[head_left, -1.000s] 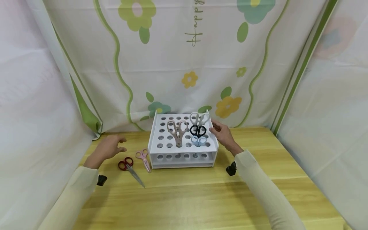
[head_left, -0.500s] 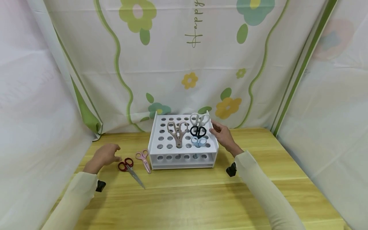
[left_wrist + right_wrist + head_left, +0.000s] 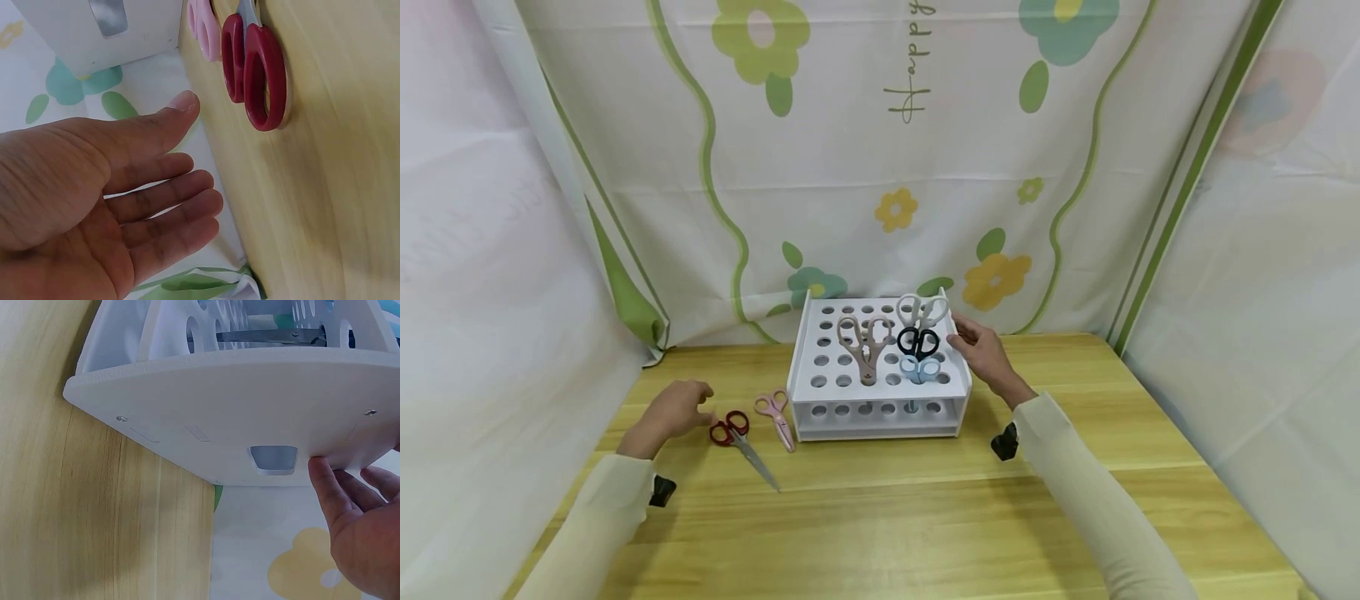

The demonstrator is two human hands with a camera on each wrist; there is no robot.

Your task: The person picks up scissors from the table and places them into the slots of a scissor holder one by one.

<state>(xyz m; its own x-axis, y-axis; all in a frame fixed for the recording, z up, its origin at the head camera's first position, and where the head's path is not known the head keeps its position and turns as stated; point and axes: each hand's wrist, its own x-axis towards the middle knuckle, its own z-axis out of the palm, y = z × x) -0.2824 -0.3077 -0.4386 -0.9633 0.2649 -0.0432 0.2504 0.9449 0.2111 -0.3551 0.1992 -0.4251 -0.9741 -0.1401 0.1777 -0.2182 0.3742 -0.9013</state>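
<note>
In the head view, my left hand (image 3: 672, 414) hovers just left of the red-handled scissors (image 3: 730, 430), holding nothing. The left wrist view shows its fingers loosely extended and the thumb apart from the red handles (image 3: 265, 81). Right of these lie pink scissors (image 3: 775, 419) on the table. My right hand (image 3: 988, 357) rests its fingertips against the right side panel of the white rack (image 3: 880, 389). Beige scissors (image 3: 867, 354), white scissors (image 3: 922, 310), black scissors (image 3: 917, 342) and light blue scissors (image 3: 919, 368) stand handles-up in the rack.
The rack has rows of round holes and a lower shelf. It stands near the back of the wooden table (image 3: 895, 525), close to a flower-printed cloth (image 3: 820, 167). More cloth hangs at the left and right sides.
My left hand has drawn back toward the left and lower, away from the pink scissors and beside the red handles. My right hand stays on the rack.
</note>
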